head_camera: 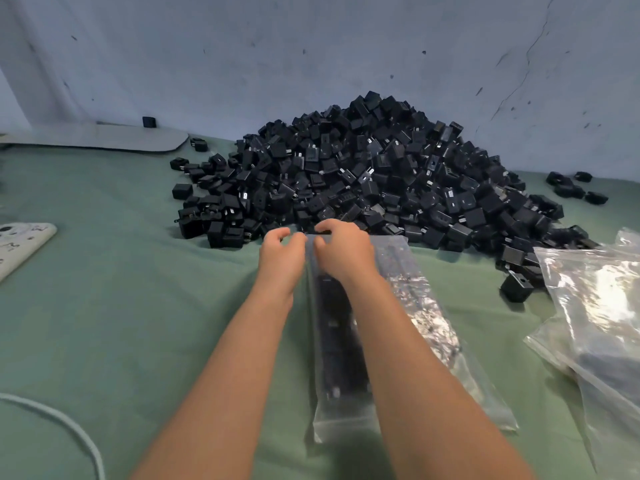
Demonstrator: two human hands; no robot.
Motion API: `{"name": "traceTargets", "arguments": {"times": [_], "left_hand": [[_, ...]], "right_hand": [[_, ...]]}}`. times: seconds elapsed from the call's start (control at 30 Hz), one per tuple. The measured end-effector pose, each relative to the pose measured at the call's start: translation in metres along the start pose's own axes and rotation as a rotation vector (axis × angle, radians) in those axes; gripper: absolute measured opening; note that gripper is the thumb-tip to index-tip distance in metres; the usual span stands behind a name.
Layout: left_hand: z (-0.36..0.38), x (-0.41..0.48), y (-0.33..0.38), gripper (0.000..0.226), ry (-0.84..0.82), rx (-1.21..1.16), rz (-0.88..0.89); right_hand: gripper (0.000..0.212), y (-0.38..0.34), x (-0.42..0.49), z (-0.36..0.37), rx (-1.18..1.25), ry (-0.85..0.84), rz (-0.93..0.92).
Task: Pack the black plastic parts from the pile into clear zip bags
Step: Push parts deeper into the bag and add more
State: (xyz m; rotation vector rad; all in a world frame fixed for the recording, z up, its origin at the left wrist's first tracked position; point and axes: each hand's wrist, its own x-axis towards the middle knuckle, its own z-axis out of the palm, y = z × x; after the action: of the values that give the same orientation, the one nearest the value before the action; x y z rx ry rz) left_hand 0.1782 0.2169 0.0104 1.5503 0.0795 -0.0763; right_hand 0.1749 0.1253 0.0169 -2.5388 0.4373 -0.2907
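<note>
A big pile of black plastic parts (374, 174) lies heaped against the wall on the green cloth. In front of it a long clear zip bag (341, 358) lies lengthwise toward me, with black parts inside. My left hand (282, 252) and my right hand (343, 249) both pinch the bag's far top edge, close together, right at the foot of the pile. My right forearm covers part of the bag. A second clear bag (433, 327) lies beside it on the right.
More clear zip bags (595, 306) lie stacked at the right. A white patterned object (20, 244) sits at the left edge, a grey flat board (104, 136) at the back left, a white cable (69, 427) at the lower left. Loose parts (571, 187) are scattered at the far right.
</note>
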Motion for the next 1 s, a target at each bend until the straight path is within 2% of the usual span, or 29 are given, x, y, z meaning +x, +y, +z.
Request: {"name": "traceTargets", "arguments": {"times": [0.2, 0.37, 0.47, 0.53, 0.6, 0.67, 0.73, 0.87, 1.0], "left_hand": [[0.001, 0.034, -0.008, 0.039, 0.006, -0.062, -0.06], [-0.001, 0.041, -0.013, 0.04, 0.009, -0.032, -0.063], [-0.003, 0.04, -0.013, 0.033, 0.025, -0.042, -0.036], [-0.006, 0.037, -0.01, 0.027, 0.021, -0.098, -0.056], [-0.008, 0.03, -0.004, 0.022, -0.04, -0.223, -0.106], [-0.01, 0.021, 0.003, 0.026, -0.108, -0.319, -0.117], [-0.011, 0.01, 0.009, 0.027, -0.134, -0.317, -0.091], [-0.015, -0.015, 0.013, 0.008, -0.134, -0.247, -0.005], [-0.024, -0.047, 0.013, 0.018, -0.269, -0.156, 0.035]], "right_hand": [[0.039, -0.008, 0.038, 0.037, -0.236, -0.194, 0.108], [0.031, -0.013, 0.045, 0.039, -0.098, 0.0, 0.124], [0.031, -0.017, 0.041, 0.025, 0.012, 0.038, 0.066], [0.032, -0.019, 0.032, 0.012, 0.118, 0.002, -0.016], [0.032, -0.021, 0.018, -0.001, 0.191, -0.04, -0.109], [0.032, -0.019, 0.001, -0.012, 0.18, -0.067, -0.193], [0.032, -0.015, -0.021, -0.02, 0.129, -0.097, -0.247], [0.032, 0.0, -0.064, -0.033, 0.124, -0.126, -0.325], [0.027, 0.024, -0.105, -0.057, 0.252, 0.007, -0.293]]}}
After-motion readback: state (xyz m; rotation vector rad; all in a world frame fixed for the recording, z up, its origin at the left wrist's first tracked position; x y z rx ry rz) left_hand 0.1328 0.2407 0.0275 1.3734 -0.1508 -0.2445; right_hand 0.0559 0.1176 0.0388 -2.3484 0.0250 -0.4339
